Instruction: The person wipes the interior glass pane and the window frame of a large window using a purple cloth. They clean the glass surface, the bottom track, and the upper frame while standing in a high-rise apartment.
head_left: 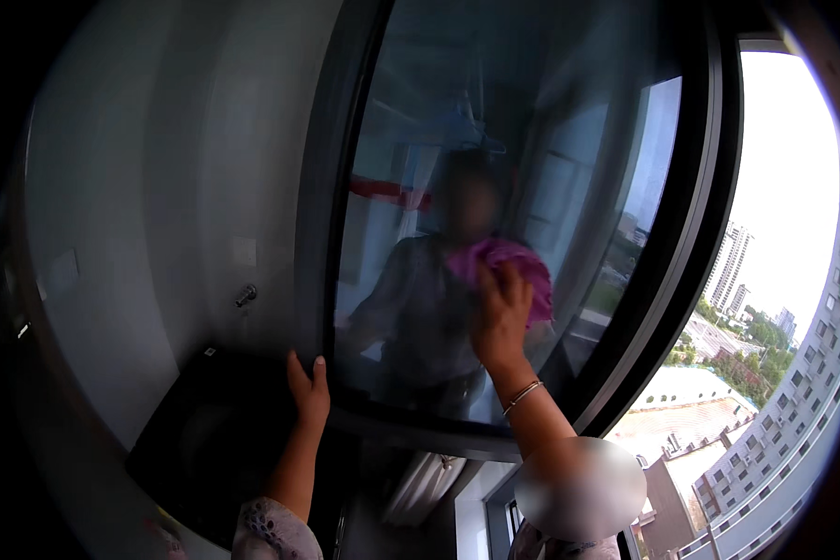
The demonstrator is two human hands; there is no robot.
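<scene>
A dark-framed window sash stands open before me, its glass pane reflecting a person and the room. With fingers bent over it, my right hand presses a crumpled purple cloth against the glass, right of the pane's middle. A thin bracelet circles that wrist. My left hand is at the lower left edge of the sash, thumb and a finger raised and gripping the frame; its other fingers are hidden. A pale blurred patch covers part of my right forearm.
On the left, a pale wall carries a small metal tap above a black-topped unit. Right of the sash is the window opening, with tall buildings and low roofs far below. White ribbed pipes or slats show under the sash.
</scene>
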